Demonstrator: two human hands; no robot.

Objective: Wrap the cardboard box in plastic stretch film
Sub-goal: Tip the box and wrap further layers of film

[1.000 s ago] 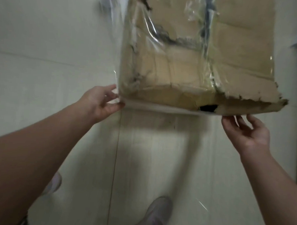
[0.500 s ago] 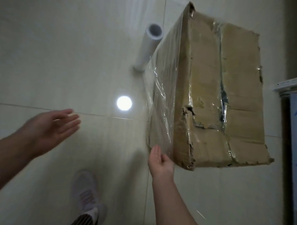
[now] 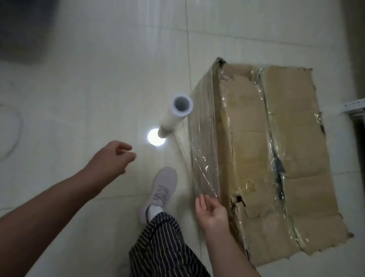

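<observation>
1. Box point(image 3: 280, 152): battered cardboard, lying on the floor toward its right edge, partly filmed.
2. Left hand point(image 3: 112, 158): above the floor, fingers loosely curled, holding nothing.
3. Roll point(image 3: 175, 117): upright on the floor, just beside the box's left face; likely to topple if the film is tugged sideways.
4. Film point(image 3: 199, 159): runs from roll onto that face, wrinkled; slack may let it peel.
5. Right hand point(image 3: 211, 214): at box's near left corner, fingers relaxed, gripping nothing; contact with film unclear. Torn corner may snag film.
</observation>
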